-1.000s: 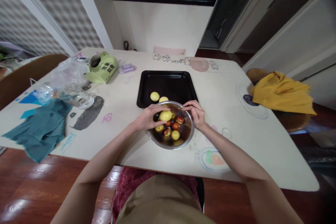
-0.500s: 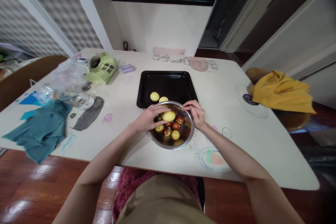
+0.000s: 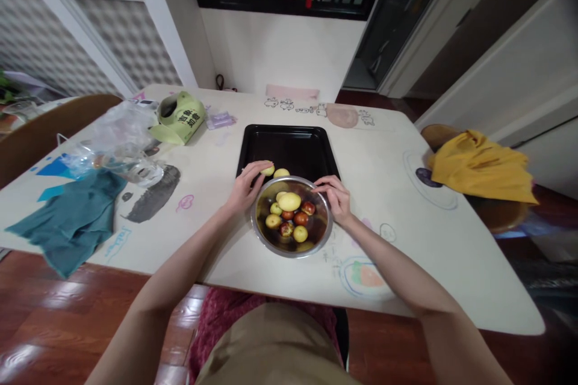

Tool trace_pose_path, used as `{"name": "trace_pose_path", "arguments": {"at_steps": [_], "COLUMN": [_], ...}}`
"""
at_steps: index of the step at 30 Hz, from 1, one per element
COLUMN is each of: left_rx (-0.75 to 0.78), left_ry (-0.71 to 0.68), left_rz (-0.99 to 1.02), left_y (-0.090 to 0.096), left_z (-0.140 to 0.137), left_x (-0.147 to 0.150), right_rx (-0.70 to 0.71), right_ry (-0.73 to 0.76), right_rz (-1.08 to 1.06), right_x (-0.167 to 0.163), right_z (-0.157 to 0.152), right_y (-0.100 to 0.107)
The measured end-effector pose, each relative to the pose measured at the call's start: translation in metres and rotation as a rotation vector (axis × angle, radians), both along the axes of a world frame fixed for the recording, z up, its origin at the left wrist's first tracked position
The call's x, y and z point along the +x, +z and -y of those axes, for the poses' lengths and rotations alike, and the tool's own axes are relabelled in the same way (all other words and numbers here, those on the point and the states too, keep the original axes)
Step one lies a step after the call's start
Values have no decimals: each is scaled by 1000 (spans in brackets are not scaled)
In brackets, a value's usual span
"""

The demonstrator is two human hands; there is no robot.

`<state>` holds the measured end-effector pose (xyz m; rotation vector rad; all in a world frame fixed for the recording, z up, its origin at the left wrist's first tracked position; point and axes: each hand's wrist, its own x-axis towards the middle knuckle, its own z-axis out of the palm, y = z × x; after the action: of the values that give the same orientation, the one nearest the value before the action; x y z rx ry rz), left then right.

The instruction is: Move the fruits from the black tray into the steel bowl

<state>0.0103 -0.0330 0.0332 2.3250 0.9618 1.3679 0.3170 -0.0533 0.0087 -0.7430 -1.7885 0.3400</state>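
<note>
A steel bowl (image 3: 292,251) stands at the table's middle, overlapping the near edge of a black baking tray (image 3: 289,143). In the bowl lie several jujubes, some yellow-green, others reddish brown; a large yellow one (image 3: 289,202) rests on top. My left hand (image 3: 249,185) reaches over the tray's near left, thumb and fingers closed around a yellow-green jujube (image 3: 268,171). Beside it on the tray sits another pale jujube (image 3: 282,173), partly behind the bowl's rim. My right hand (image 3: 336,197) pinches the bowl's right rim, steadying it.
At the left of the white table (image 3: 203,240) are a teal cloth (image 3: 72,216), a clear glass jug (image 3: 147,173), a crumpled plastic bag (image 3: 121,123), a green carton (image 3: 183,119) and a small purple packet (image 3: 220,120). A yellow cloth (image 3: 483,165) drapes over a chair at right.
My left hand has let go of the large yellow jujube, which stays in the bowl, and moved up and left to a jujube on the tray. My right hand stays at the rim.
</note>
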Motion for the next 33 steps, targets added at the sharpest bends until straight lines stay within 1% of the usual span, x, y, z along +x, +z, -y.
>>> {"name": "trace_pose_path", "arguments": {"at_steps": [3,7,10,12,17,20,23,27,30,33], "left_rx": [7,-36,-76,-90,-114,-171,-202,-185,-157,-148], "left_ry": [42,62,94,130,257,276,255,186,167,137], "left_rz": [-111,-306,-435,-471,-415,-355,-295,-218,-137,-11], "left_y": [-11,-23,-27,-28,-26,-25,-25,-25,-22,-14], "left_z": [-10,-18,-21,-23,-33,-39,-45,-46,-41,-28], "left_x": [-6,-8,-6,-4,-5,-6,-5,-4,-3,-2], "right_rx": [-18,-19,-14,-7,3,-6,-8,-2,3,3], "right_ry": [-9,-14,-14,-7,21,27,26,16,14,16], "right_rz": [4,4,4,-4,-20,-16,-19,-13,-5,15], "right_x": [0,0,-1,-1,-1,0,0,0,0,1], "right_z": [0,0,0,0,-1,-1,-1,-1,-2,-2], "right_y": [0,-1,-1,-1,0,0,-1,-1,-1,-2]}}
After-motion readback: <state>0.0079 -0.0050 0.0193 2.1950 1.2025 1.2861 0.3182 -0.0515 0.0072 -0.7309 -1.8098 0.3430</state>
